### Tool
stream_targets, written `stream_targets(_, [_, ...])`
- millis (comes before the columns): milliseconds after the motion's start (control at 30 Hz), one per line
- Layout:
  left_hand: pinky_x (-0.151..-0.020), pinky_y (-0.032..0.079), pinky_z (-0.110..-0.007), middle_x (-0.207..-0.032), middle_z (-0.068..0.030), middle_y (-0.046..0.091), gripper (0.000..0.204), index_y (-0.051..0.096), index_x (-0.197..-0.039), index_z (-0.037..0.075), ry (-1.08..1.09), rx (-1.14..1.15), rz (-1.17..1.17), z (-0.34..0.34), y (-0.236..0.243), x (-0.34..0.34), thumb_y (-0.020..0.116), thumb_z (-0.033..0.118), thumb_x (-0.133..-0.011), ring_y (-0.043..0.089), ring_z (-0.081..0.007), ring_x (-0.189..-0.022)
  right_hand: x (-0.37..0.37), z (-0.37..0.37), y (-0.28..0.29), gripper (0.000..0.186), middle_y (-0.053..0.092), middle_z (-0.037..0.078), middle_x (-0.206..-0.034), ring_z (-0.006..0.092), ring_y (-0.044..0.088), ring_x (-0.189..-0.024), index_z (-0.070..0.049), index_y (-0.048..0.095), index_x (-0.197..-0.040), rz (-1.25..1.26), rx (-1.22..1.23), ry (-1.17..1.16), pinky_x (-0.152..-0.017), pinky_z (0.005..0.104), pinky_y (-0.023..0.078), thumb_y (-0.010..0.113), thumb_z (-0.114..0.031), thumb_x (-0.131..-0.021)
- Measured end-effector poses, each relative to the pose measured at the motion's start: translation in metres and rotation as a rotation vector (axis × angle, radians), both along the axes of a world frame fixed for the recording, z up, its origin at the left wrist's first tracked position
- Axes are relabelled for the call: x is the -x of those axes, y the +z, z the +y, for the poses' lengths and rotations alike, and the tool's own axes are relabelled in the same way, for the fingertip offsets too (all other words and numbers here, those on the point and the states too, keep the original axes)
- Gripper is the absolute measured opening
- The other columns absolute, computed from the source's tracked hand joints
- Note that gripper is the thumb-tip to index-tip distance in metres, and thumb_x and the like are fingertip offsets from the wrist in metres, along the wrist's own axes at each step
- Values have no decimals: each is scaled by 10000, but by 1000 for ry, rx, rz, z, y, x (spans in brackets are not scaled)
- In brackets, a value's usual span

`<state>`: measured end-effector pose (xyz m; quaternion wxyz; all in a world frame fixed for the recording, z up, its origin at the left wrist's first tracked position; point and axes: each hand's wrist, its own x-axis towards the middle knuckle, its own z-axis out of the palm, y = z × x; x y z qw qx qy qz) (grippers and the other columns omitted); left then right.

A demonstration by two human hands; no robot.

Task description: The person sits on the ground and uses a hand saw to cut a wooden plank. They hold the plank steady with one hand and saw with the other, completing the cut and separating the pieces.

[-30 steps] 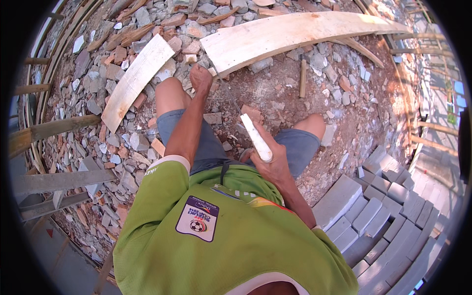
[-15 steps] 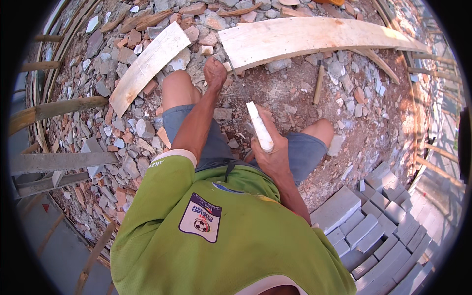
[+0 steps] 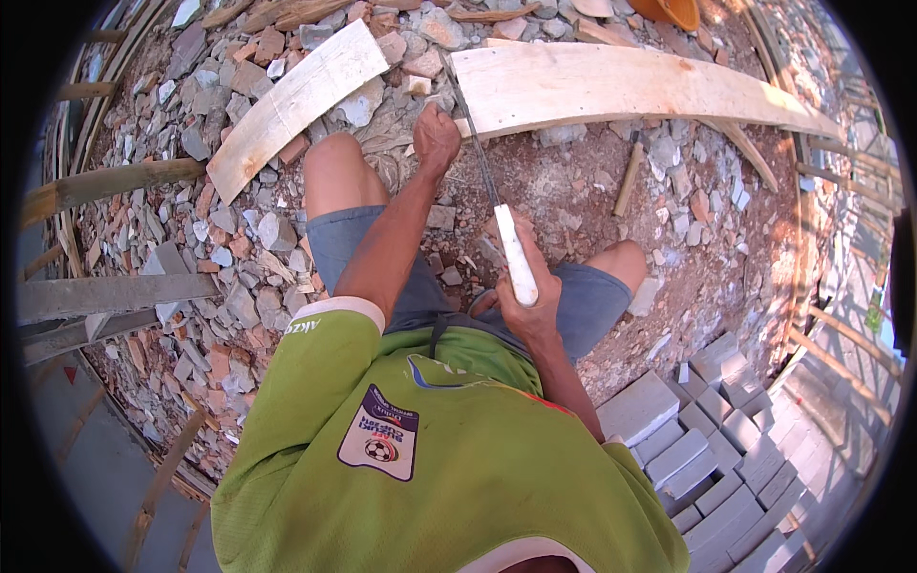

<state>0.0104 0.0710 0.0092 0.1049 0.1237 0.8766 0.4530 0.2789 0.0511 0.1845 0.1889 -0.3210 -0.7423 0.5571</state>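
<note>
My right hand (image 3: 531,294) is closed round the white handle of a handsaw (image 3: 518,256). Its thin dark blade runs up and away from me, along the left end of a long pale board (image 3: 621,88). To the left of the blade, my left hand (image 3: 437,136) is in a fist beside the board's near left corner. Light wood shows on both sides of that fist, seemingly a narrow strip of wood (image 3: 463,127); most of it is hidden by the fingers. A shorter pale board (image 3: 296,110) lies on the rubble beyond my left knee.
Broken brick and stone rubble (image 3: 239,239) covers the ground at left. A wooden-handled tool (image 3: 628,179) lies on the dirt at right. Grey blocks (image 3: 697,458) are stacked by my right side. Timber poles (image 3: 124,183) jut in from the left; an orange container (image 3: 667,11) sits far off.
The view has shifted slightly, so boards and rubble sit differently in it. Both hands keep their grips, and the saw stays against the board's left end with little visible movement.
</note>
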Motion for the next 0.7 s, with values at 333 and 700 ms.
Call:
stream_targets(333, [-753, 450, -572, -793, -312, 611, 208, 568, -794, -22, 61, -20, -43, -1, 1, -11, 449, 143, -837, 609, -502, -808, 0, 17, 27, 648, 693, 113, -1132, 113, 645, -911, -6, 498, -1420, -149, 63, 51, -798, 247, 512, 589, 75, -784])
stream_targets(700, [-711, 449, -555, -733, -292, 588, 202, 542, -763, -27, 37, -103, -12, -6, -7, -4, 459, 146, -826, 597, -493, -750, 16, 16, 50, 677, 677, 116, -847, 77, 595, -706, -57, 487, -1444, -169, 56, 41, -652, 255, 500, 605, 56, -787])
